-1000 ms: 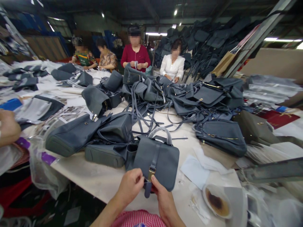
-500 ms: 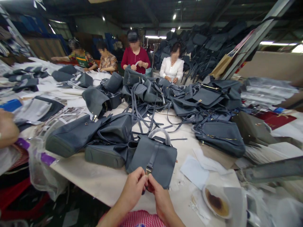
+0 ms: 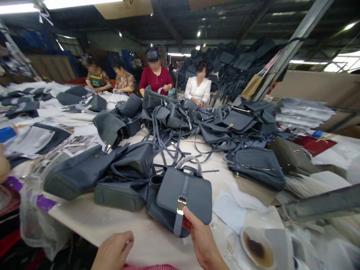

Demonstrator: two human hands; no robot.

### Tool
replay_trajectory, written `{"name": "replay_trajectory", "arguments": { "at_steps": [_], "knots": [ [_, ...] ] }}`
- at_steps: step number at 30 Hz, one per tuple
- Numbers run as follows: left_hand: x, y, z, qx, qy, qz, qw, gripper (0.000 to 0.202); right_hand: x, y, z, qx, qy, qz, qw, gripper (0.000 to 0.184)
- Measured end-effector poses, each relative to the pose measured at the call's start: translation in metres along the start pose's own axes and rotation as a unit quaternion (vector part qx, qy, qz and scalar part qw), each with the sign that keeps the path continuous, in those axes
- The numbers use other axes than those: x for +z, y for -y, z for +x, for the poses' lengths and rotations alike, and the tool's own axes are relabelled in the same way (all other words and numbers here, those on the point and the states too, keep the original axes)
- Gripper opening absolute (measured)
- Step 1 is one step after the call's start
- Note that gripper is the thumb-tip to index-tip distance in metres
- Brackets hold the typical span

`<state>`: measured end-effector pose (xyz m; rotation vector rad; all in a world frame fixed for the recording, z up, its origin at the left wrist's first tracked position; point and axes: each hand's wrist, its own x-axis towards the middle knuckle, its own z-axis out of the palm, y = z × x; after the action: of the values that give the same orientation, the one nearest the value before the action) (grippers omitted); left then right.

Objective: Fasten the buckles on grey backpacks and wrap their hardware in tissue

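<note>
A dark blue-grey handbag (image 3: 168, 191) sits before me at the table's front, its handle wrapped in pale padding. My right hand (image 3: 201, 234) grips its flap at the lower edge, thumb on the gold buckle (image 3: 181, 205) and fingers underneath. The flap is lifted off the bag's body, and a short strap end (image 3: 178, 225) hangs below the buckle. Left of the bag, apart from it, my left hand (image 3: 116, 249) hovers low over the table edge with fingers curled; nothing shows in it, though its palm side is hidden.
Similar bags (image 3: 81, 168) lie to the left, with a large heap of bags and straps (image 3: 180, 116) behind. A stained bowl (image 3: 257, 245) and white sheets (image 3: 230, 210) are at right. Several co-workers sit or stand across the table; another person's arm (image 3: 3, 165) shows at far left.
My left hand has left the buckle and moved down-left. The flap is now raised by my right hand, with the buckle and strap end facing me. The view has tilted slightly upward.
</note>
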<state>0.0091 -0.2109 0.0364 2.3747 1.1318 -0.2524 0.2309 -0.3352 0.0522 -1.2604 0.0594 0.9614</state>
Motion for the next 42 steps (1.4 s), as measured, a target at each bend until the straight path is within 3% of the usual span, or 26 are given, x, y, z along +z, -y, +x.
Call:
{"name": "replay_trajectory", "arguments": {
  "at_steps": [2, 4, 8, 15, 20, 23, 25, 27, 30, 32, 34, 36, 37, 39, 41, 42],
  "knots": [
    [-0.005, -0.028, -0.002, 0.08, -0.03, -0.127, 0.988, 0.024, 0.0, -0.004, -0.003, -0.013, -0.013, -0.018, 1.0, 0.051],
    [-0.011, -0.061, 0.0, 0.133, -0.096, -0.216, 0.963, 0.024, 0.0, -0.008, -0.006, -0.017, -0.013, -0.047, 0.999, 0.048],
    [-0.014, -0.105, 0.008, 0.167, -0.164, -0.203, 0.951, 0.009, 0.002, -0.012, -0.011, -0.038, -0.024, -0.099, 0.994, 0.05],
    [0.003, -0.109, 0.018, 0.256, -0.193, 0.011, 0.947, 0.022, 0.001, -0.013, -0.017, -0.048, -0.036, -0.159, 0.985, 0.05],
    [-0.005, -0.117, 0.024, 0.282, -0.172, 0.12, 0.936, 0.016, 0.002, -0.007, -0.018, -0.045, -0.09, -0.224, 0.969, 0.046],
    [-0.016, -0.116, 0.029, 0.316, -0.195, 0.072, 0.926, 0.012, 0.006, -0.002, -0.02, -0.051, -0.081, -0.218, 0.971, 0.044],
    [-0.016, -0.115, 0.027, 0.302, -0.213, -0.012, 0.929, 0.018, 0.01, 0.0, -0.023, -0.053, -0.06, -0.196, 0.977, 0.045],
    [-0.007, -0.118, 0.022, 0.291, -0.217, -0.084, 0.928, 0.024, 0.015, 0.002, -0.024, -0.049, -0.062, -0.177, 0.981, 0.047],
    [0.011, -0.123, 0.013, 0.366, -0.214, -0.096, 0.9, 0.019, 0.018, 0.003, -0.021, -0.015, -0.086, -0.177, 0.98, 0.048],
    [0.015, -0.116, 0.011, 0.367, -0.183, -0.076, 0.909, 0.021, 0.017, 0.004, -0.017, -0.006, -0.07, -0.152, 0.986, 0.046],
    [0.011, -0.093, 0.012, 0.278, -0.141, -0.054, 0.949, 0.032, 0.015, 0.005, -0.013, -0.017, -0.033, -0.105, 0.994, 0.044],
    [0.004, -0.055, 0.015, 0.178, -0.125, -0.014, 0.976, 0.034, 0.012, 0.006, -0.012, -0.024, -0.007, -0.072, 0.997, 0.042],
    [0.001, -0.035, 0.016, 0.144, -0.14, 0.013, 0.98, 0.023, 0.011, 0.008, -0.012, -0.023, 0.004, -0.066, 0.998, 0.04],
    [-0.001, 0.0, 0.018, 0.075, -0.14, 0.05, 0.986, 0.047, 0.009, 0.015, -0.015, -0.019, 0.017, -0.052, 0.998, 0.038],
    [-0.001, 0.017, 0.021, 0.042, -0.112, 0.043, 0.992, 0.062, 0.009, 0.03, -0.018, -0.005, 0.044, -0.012, 0.999, 0.038],
    [-0.002, 0.017, 0.022, 0.041, -0.103, 0.032, 0.993, 0.055, 0.008, 0.039, -0.018, 0.009, 0.058, 0.014, 0.998, 0.038]
  ]
}}
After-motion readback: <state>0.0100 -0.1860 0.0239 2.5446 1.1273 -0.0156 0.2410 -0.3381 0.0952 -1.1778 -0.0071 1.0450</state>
